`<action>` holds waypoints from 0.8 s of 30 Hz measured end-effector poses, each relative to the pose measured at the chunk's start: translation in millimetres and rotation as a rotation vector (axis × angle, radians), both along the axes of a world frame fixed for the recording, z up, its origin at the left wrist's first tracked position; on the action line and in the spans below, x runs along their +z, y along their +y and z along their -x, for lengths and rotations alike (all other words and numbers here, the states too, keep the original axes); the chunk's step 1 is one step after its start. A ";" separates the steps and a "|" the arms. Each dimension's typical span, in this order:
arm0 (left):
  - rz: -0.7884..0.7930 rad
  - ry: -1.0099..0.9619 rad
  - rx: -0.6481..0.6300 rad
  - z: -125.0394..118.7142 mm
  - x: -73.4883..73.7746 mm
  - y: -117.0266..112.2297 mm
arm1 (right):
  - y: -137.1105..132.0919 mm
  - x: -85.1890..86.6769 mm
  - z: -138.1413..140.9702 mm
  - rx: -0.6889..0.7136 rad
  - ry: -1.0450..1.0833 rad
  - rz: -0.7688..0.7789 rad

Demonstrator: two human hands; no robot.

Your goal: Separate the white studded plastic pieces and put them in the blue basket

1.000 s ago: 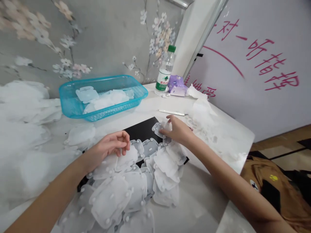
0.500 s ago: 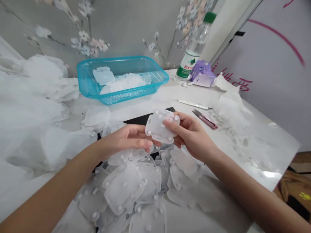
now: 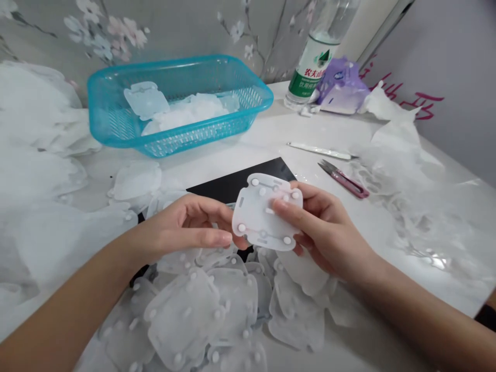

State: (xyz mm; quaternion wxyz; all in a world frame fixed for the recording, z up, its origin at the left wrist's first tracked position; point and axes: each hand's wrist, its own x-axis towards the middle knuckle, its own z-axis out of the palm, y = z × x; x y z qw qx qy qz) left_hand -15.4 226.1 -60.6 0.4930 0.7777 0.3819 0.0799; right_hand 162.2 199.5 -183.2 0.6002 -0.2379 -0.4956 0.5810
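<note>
My right hand [image 3: 324, 230] grips a translucent white plastic piece [image 3: 259, 214] with small round studs, thumb across its face, raised above the table. My left hand [image 3: 185, 226] touches the piece's lower left edge with its fingertips. Below both hands lies a heap of several similar white studded pieces [image 3: 209, 305], partly over a black mat [image 3: 236, 181].
A turquoise basket [image 3: 116, 116] holding more white pieces stands at the back left. Pink thread snips [image 3: 344, 181] and a slim white tool [image 3: 321, 151] lie to the right. A water bottle [image 3: 315, 67], a purple tissue pack [image 3: 343, 88] and crumpled clear film [image 3: 418, 206] sit behind and right.
My right hand picked one white piece off the table and brought it up toward me; my left hand rose off the heap to meet it. The view moved closer.
</note>
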 end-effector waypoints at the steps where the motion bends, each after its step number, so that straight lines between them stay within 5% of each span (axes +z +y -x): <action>1: 0.000 -0.010 0.035 -0.1 -0.5 -0.4 | -0.9 0.1 -0.4 0.009 -0.005 0.005; 10: 0.073 -0.021 0.000 2.1 -1.5 3.9 | -2.2 -1.7 0.6 0.099 0.002 0.048; 16: 0.035 -0.007 0.159 -3.8 1.8 -6.3 | -1.4 1.2 2.4 0.147 -0.025 0.096; 24: 0.037 -0.009 0.168 -5.3 2.4 -7.4 | -1.4 2.0 3.4 0.158 -0.016 0.093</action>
